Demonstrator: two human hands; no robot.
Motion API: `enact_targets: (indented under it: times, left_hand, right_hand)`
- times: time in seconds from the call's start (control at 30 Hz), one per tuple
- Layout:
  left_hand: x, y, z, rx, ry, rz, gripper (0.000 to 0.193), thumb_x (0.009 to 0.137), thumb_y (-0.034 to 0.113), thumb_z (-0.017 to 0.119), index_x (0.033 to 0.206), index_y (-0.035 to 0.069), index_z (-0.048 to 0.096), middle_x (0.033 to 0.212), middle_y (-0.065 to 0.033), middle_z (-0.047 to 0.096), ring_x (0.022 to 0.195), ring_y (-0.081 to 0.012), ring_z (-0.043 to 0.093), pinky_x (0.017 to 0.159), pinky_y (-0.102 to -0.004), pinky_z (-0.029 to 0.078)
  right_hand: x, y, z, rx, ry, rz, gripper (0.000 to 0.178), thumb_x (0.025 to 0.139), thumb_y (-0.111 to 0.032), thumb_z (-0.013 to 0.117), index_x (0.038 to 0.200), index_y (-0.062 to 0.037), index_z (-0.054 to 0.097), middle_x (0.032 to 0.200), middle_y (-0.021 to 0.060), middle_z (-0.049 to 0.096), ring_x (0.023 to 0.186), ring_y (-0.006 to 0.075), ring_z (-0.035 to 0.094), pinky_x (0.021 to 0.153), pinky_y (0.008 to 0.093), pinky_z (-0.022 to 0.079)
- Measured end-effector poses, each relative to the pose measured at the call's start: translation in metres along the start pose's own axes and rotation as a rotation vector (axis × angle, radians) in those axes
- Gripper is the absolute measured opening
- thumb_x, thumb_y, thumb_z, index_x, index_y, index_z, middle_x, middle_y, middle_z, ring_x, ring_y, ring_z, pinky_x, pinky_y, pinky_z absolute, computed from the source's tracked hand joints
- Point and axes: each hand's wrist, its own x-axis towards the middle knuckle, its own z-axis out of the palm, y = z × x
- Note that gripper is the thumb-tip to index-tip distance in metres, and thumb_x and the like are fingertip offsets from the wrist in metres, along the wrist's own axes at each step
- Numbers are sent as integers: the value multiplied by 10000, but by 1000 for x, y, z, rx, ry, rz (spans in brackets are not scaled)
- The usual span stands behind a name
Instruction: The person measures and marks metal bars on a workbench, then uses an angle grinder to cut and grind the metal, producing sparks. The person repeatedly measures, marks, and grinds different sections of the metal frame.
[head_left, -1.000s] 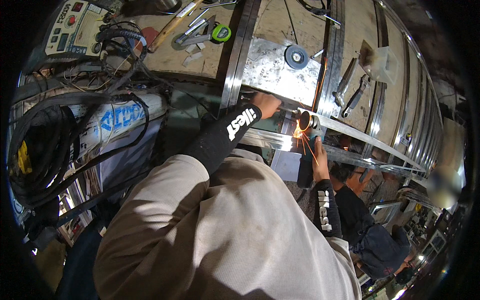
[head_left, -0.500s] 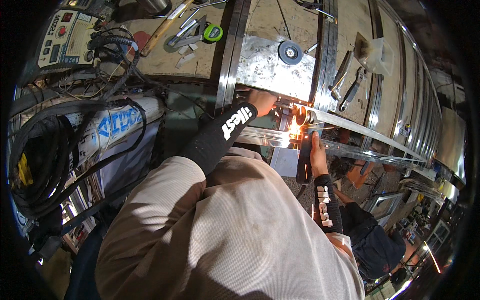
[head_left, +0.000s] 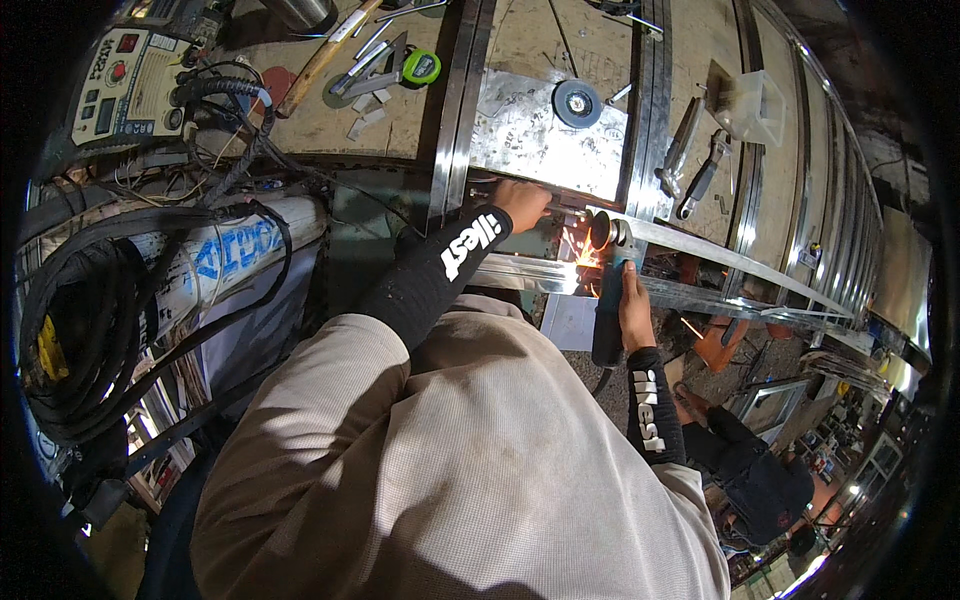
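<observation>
My right hand [head_left: 634, 312] is wrapped round the body of an angle grinder [head_left: 607, 328], dark with a teal section near its head. The grinder's round disc [head_left: 600, 229] is at the metal by the bench edge, and orange sparks [head_left: 582, 252] fly off beside it. A shiny metal bar [head_left: 527, 272] runs across in front of my body, just below the sparks. To the left of the disc, my left hand [head_left: 522, 204] is closed at the bench's near edge; what its fingers grip is hidden.
On the bench lie a metal plate [head_left: 540, 140] with a spare disc [head_left: 577, 104], a green tape measure [head_left: 421, 67], a hammer [head_left: 686, 137] and an adjustable wrench [head_left: 706, 178]. A welding machine [head_left: 128, 88] and coiled cables [head_left: 80, 330] are at left. Another person [head_left: 752, 475] crouches at lower right.
The spray of sparks has shrunk and the disc shows darker and plainer. The grinder has shifted only slightly; my left hand stays at the edge. The other person's arm has moved.
</observation>
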Motion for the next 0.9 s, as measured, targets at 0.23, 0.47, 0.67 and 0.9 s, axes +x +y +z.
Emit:
enact_targets:
  times: [0.23,0.47,0.67,0.9]
  left_hand:
    - [-1,3,-5,34,-12,-6,211,905,293,710,1001,106,736,906,-146,755,905,-349,739,776,-523,555]
    - [-2,5,-10,39,-49,-16,215,917,303,703,1012,114,736,918,-134,760,909,-339,742,776,-518,554]
    - [-2,5,-11,8,-58,-30,215,917,296,704,1016,108,734,934,-143,757,947,-344,733,804,-525,548]
    - [-2,3,-10,4,-46,8,204,906,249,712,1034,90,728,942,-150,755,949,-349,731,811,-512,553]
  right_hand:
    - [0,-4,4,74,-2,10,884,1037,-669,454,1402,131,546,1294,217,655,1174,253,583,1066,328,404]
    - [1,-1,1,63,-16,8,857,1040,-658,464,1348,132,583,1171,188,674,1060,241,588,1001,319,430]
    - [2,-2,4,80,26,-1,837,1037,-659,472,1259,133,629,941,105,613,829,185,487,832,302,446]
    - [0,-8,3,65,9,21,847,1025,-678,481,1243,125,641,946,95,625,823,171,493,816,285,448]
